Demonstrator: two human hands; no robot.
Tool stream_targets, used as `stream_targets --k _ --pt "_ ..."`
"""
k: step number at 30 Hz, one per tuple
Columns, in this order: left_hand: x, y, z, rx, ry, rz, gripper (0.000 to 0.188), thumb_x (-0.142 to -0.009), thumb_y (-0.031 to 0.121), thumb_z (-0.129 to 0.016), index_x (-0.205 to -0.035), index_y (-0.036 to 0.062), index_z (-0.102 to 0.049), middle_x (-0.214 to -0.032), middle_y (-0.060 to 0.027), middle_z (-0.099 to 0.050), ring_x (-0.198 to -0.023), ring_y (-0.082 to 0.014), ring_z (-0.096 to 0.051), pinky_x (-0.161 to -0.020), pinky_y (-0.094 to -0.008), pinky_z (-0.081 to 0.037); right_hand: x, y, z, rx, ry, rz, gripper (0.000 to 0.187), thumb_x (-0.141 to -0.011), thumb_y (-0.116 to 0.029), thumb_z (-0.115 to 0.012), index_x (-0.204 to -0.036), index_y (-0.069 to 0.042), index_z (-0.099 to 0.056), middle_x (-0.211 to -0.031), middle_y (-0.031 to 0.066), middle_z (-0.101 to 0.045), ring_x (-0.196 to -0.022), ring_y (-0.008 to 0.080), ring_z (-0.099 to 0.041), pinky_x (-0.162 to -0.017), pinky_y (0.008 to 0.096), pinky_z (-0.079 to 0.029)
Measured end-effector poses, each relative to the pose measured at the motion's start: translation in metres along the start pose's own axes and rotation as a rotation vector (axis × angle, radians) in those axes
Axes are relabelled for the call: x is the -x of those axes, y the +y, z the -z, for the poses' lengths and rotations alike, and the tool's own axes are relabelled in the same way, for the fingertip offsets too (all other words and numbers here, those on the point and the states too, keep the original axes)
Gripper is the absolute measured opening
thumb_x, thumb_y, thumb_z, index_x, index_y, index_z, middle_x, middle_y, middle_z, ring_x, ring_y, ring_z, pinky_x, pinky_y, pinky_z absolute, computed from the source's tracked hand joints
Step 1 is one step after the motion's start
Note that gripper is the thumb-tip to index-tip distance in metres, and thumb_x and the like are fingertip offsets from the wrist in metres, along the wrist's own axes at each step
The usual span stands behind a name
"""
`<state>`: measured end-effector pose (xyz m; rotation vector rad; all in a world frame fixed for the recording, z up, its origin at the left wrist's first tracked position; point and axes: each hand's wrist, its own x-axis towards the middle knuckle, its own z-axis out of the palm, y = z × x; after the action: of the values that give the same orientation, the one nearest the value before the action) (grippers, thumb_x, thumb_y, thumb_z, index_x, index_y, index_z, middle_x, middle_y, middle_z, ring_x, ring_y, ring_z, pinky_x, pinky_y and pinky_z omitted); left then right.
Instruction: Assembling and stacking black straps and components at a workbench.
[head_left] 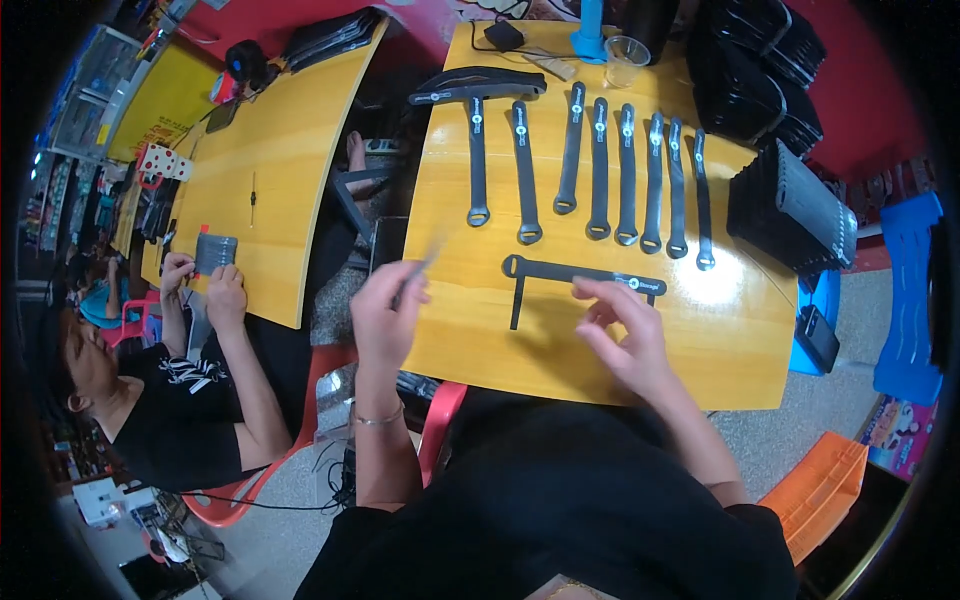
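My left hand (388, 312) is raised at the table's near left edge, its fingers closed on a thin, pointed tool (430, 255) that is blurred. Just below the right part of a black strap (575, 272), my right hand (632, 340) is held with thumb and fingers apart and nothing seen in them. This strap lies crosswise, with a ring at its left end and a pale printed mark at its right. Thin black strips (516, 303) stick out beneath it toward me. Beyond it, several similar straps (600, 170) lie side by side, rings toward me.
A dark bundle of straps (480, 85) lies at the table's far left. Black stacks (795, 205) stand at the right edge, with more packs (750, 80) behind. A clear cup (625, 62) stands at the back. Left, a co-worker (200, 400) handles dark strips (215, 253) at another table.
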<state>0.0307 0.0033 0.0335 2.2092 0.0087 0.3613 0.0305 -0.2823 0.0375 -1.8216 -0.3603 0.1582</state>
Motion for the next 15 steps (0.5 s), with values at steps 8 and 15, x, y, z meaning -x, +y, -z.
stream_targets --k 8,15 --pt "0.013 0.051 -0.030 0.057 -0.603 -0.279 0.017 -0.079 0.006 -0.066 -0.095 0.0036 -0.067 -0.078 -0.0102 -0.064 -0.068 -0.0250 -0.063 -0.061 -0.0321 -0.050 0.004 0.007 0.012 -0.228 -0.080 0.001 0.024 -0.077 0.001 -0.068 -0.101 -0.002 -0.065 -0.094 0.0080 -0.065 -0.074 0.0101 -0.061 -0.063 0.0236 -0.050" --pt "0.010 0.032 -0.035 0.103 -0.629 -0.166 0.015 -0.081 0.005 -0.065 -0.096 0.0023 -0.067 -0.079 -0.0101 -0.064 -0.072 -0.0219 -0.064 -0.064 -0.0294 -0.051 0.030 0.017 0.029 -0.321 0.134 -0.256 0.011 -0.087 0.000 -0.057 -0.096 0.000 -0.063 -0.082 0.0052 -0.062 -0.068 0.0086 -0.059 -0.058 0.0203 -0.049"
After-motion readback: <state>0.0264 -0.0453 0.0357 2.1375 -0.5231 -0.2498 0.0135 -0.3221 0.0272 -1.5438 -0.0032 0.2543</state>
